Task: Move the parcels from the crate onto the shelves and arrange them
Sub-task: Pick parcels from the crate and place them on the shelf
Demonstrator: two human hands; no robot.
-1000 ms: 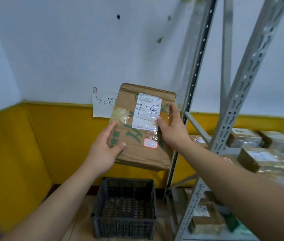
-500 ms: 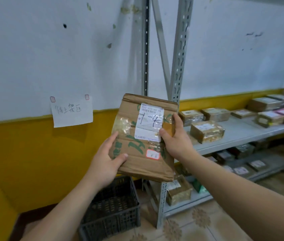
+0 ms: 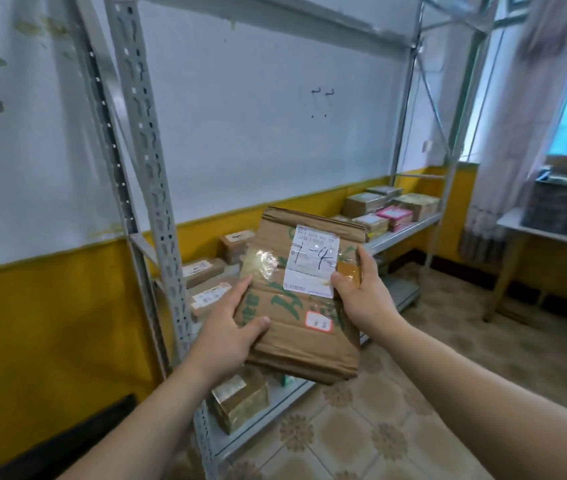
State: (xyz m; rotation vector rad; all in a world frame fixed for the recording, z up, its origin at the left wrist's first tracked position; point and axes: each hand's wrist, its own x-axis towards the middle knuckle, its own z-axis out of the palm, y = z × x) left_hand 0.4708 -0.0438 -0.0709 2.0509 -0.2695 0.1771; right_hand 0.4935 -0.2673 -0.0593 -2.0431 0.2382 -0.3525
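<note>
One flat brown cardboard parcel with a white label marked "1-4" [image 3: 304, 299] is held up in mid-frame, off the shelves, its printed face to the camera and its long axis running roughly 12 to 6 o'clock. Two hands hold it. The left hand [image 3: 230, 327] grips the lower left edge, thumb curled over the front and fingers hidden behind. The right hand [image 3: 361, 296] clasps the right edge higher up, thumb pressed on the label's lower corner. The grey metal rack's middle shelf [image 3: 403, 233] lies behind the parcel and runs off toward 2 o'clock, with a bare stretch just beside the right hand, so that hand looks the nearer one to lead the placing. On that shelf, three small taped boxes [image 3: 202, 271] sit at 9 to 10 o'clock of the parcel. A far cluster of about five or six boxes [image 3: 361, 204], too blurred to count surely, sits at 1 o'clock. One gold-taped box [image 3: 240, 400] rests on the bottom shelf at 7 o'clock. The crate is out of view.
</note>
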